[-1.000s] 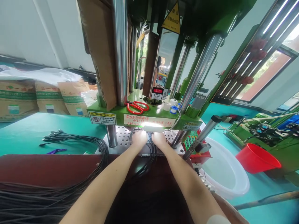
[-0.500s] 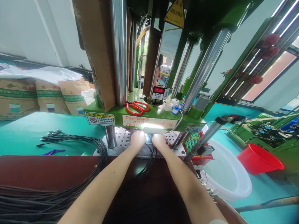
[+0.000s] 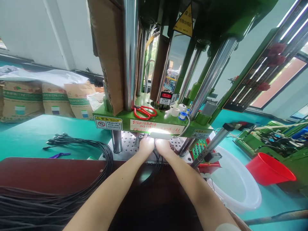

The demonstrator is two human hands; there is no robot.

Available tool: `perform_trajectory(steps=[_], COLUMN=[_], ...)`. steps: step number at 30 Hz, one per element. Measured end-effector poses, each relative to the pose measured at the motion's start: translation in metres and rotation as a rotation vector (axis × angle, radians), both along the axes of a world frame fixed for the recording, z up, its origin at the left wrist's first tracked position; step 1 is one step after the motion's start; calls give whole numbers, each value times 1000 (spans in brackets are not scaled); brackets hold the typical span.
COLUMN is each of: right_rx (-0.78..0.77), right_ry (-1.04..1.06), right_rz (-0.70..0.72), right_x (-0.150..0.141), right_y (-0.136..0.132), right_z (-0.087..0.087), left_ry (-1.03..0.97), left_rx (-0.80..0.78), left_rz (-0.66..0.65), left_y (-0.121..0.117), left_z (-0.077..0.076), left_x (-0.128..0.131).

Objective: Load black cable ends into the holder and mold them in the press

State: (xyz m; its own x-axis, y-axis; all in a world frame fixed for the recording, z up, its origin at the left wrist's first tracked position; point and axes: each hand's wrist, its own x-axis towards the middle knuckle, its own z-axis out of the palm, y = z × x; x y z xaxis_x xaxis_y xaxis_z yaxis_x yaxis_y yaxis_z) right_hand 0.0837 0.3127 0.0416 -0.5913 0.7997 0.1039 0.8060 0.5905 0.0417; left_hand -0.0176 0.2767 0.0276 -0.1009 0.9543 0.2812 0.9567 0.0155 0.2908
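My left hand (image 3: 146, 145) and my right hand (image 3: 164, 147) reach side by side under the green platen (image 3: 154, 123) of a vertical press, over its perforated metal bed (image 3: 127, 142). A bright lamp (image 3: 158, 134) just above washes them out, so the fingers are not visible. Black cables (image 3: 157, 160) run from between the hands back toward me. Whether either hand grips a cable end cannot be made out.
A large bundle of black cables (image 3: 72, 179) lies at left on the dark red bench and green table. Red scissors (image 3: 143, 112) and tape rolls (image 3: 179, 113) rest on the platen. At right are a white basin (image 3: 238, 186), a red bucket (image 3: 269, 168), and a keypad (image 3: 198, 147). Sacks (image 3: 48, 99) are stacked at back left.
Both hands have drawn closer together under the lamp, now nearly touching. The view has shifted slightly.
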Motion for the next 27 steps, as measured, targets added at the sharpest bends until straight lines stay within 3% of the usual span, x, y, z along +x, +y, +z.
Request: perform_trajectory(steps=[9, 17, 22, 27], right_rx=[3, -8, 6, -15], right_ry=[57, 121, 147, 127], right_rz=[4, 1, 55, 174], right_x=[-8, -17, 9, 36], right_y=[7, 19, 13, -1], right_z=[0, 5, 8, 6], left_ry=[-29, -16, 16, 48], left_rx=[70, 78, 81, 78], left_rz=[-11, -20, -41, -253], left_y=[3, 5, 4, -4], left_z=[-10, -7, -4, 0], left_x=[1, 1, -6, -30])
